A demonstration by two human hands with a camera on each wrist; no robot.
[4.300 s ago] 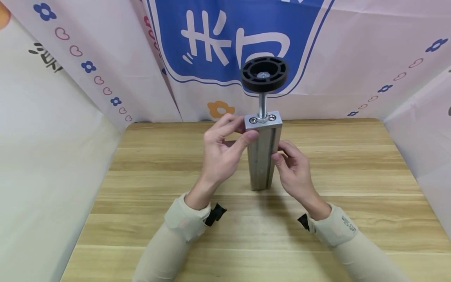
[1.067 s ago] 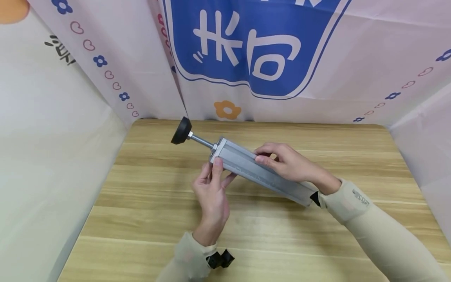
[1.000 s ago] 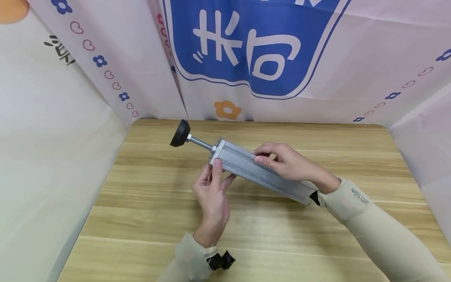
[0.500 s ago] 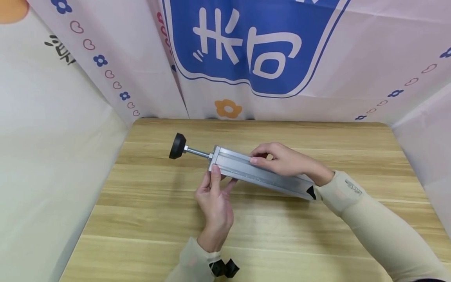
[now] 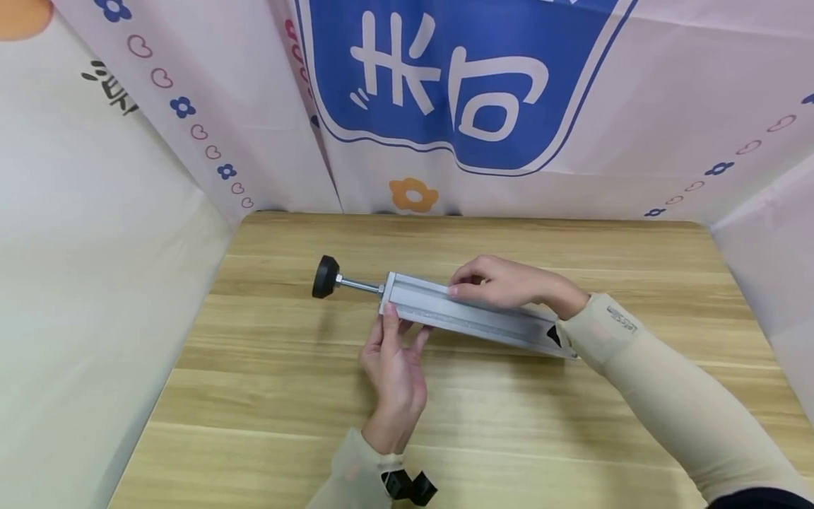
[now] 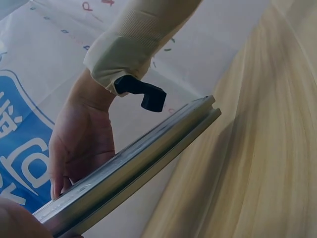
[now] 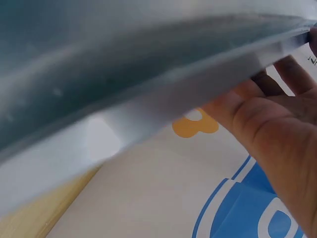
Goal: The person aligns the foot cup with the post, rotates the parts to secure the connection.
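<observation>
A grey slotted aluminium profile slants across the middle of the head view, its left end slightly higher. From that end a threaded rod reaches left to a round black levelling foot. My left hand holds the profile just behind its end plate, thumb on the near face and fingers underneath. My right hand pinches the upper far edge around mid-length, and its wrist covers part of the right end. In the left wrist view the profile runs diagonally, with my right hand behind it.
A wood-grain table lies beneath. Behind it hangs a printed cloth with a blue sign, and pale cloth walls stand at left and right. Black camera mounts sit on the wrists.
Earlier the profile stood upright with the foot on top. It has since been tipped to the left, and in the last second the foot end has sunk further, both hands keeping hold.
</observation>
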